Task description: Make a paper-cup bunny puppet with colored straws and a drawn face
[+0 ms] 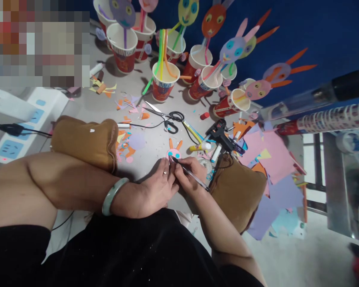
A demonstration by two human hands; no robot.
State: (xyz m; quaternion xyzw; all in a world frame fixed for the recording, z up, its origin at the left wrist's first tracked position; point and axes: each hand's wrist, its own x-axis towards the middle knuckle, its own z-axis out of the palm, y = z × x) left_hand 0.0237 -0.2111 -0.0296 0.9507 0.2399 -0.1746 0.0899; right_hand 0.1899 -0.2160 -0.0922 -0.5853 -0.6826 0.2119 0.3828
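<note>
A small pink paper rabbit face with orange ears and blue eyes lies in front of me, its lower part hidden behind my fingers. My left hand, with a ring on one finger and a jade bangle at the wrist, holds its lower left edge against the table. In my right hand is a black-tipped pen, gripped between thumb and fingers, its tip on the rabbit face. Both hands touch each other. Just right of the face lies a yellow marker.
Black scissors and a black glue gun lie beyond my hands. Paper cups with straws and paper animal faces line the back. Brown cushions flank my forearms. Coloured paper sheets lie right, a power strip left.
</note>
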